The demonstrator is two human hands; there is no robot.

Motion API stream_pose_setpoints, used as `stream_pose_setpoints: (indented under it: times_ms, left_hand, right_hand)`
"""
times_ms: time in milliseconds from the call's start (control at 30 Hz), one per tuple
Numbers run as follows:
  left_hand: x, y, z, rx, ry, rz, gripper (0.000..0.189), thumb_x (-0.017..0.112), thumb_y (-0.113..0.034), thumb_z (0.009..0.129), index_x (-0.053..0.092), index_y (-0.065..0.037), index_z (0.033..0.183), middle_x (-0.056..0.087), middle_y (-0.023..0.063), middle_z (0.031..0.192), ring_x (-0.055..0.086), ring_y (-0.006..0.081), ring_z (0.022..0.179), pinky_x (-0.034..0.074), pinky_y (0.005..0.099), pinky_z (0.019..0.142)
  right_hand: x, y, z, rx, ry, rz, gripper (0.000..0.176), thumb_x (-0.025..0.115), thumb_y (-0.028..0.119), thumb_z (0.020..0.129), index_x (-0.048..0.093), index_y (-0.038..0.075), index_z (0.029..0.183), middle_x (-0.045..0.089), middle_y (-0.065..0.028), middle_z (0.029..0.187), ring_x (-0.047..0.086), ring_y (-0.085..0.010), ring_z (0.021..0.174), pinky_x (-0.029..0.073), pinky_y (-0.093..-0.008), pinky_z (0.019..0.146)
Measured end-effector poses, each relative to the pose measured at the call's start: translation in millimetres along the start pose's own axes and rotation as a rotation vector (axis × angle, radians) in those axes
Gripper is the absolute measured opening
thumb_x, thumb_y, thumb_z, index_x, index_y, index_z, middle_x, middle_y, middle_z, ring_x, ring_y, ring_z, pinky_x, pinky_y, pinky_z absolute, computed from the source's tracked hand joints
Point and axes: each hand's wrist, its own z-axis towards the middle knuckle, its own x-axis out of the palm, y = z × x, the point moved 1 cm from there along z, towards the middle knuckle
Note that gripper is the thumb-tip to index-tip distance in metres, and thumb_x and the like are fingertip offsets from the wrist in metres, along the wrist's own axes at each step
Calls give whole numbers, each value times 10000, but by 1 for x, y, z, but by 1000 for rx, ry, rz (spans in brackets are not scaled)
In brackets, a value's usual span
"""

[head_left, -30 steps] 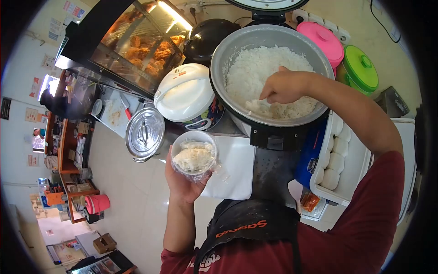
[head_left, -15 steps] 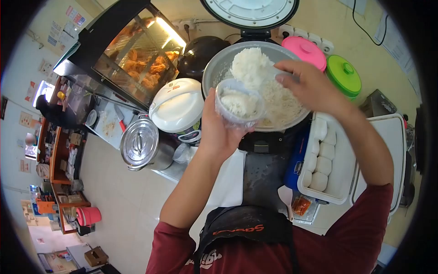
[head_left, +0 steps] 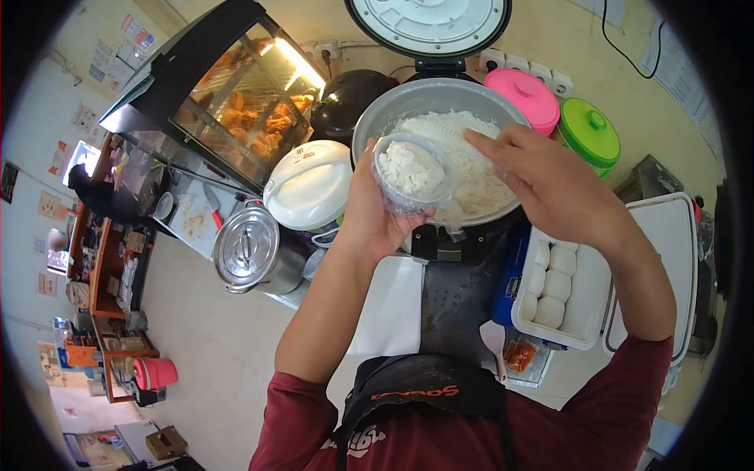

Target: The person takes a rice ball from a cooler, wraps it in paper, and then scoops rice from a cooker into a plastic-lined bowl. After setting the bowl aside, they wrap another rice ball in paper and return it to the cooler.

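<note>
My left hand (head_left: 375,208) is wrapped round a small clear plastic bowl (head_left: 438,187), held over the near left rim of the rice cooker. White rice (head_left: 409,168) is heaped in the bowl. My right hand (head_left: 542,177) is closed over the right side of the cooker, gripping a whitish rice paddle (head_left: 449,130). The paddle's blade lies against the rice in the pot; its handle is mostly hidden by my fingers. The large grey rice cooker (head_left: 375,110) stands open, its round lid (head_left: 428,23) tilted up behind.
A lit display case (head_left: 236,102) with fried chicken stands at the back left. Nearby are a white lidded cooker (head_left: 308,184) and a steel pot (head_left: 247,247). A cooler box (head_left: 585,322) holding several white wrapped bundles is at right. Another rice paddle (head_left: 493,341) lies near me.
The paddle, carrying a big clump of rice before, is now down in the pot. The rice in the bowl is higher. My right hand has moved lower and slightly right.
</note>
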Motion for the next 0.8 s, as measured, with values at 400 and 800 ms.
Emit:
stream_pose_setpoints:
  times_ms: [400,800]
  left_hand:
    - [-23,-16,-14,-40,-50,56,554,446,-631,969,618,-190,1256,707,45,1044,693,216,768,534,338,499]
    - [-16,-5,-7,233,28,284,630,331,-653,1015,582,-133,1269,702,71,1011,692,209,772,485,311,487]
  right_hand:
    - [11,6,10,-262,-253,-200,349,582,83,909,652,63,1251,631,-115,972,640,-282,889,530,-414,732]
    - [2,-5,31,501,-12,636,381,471,291,1041,645,-25,920,657,-166,833,597,-299,769,485,-436,740]
